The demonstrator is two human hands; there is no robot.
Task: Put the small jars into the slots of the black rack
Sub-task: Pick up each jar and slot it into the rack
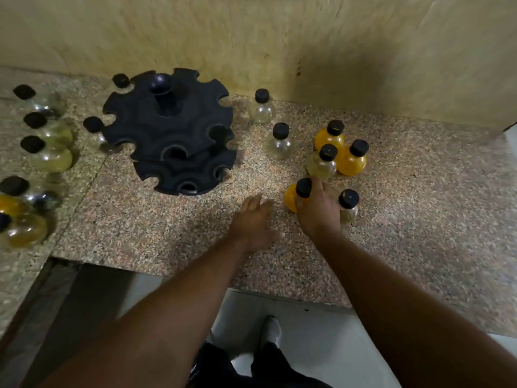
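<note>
Hands blurred: right hand (319,212) round a half-hidden orange jar (291,200), left hand (253,219) flat, fingers straight.

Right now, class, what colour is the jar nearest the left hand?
The jar is orange-yellow with a black cap; the head view shows it best.

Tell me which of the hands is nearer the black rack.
Left. The left hand is open above the counter, in front and right of the black rack; the right hand is farther right, gripping an orange jar.
</note>
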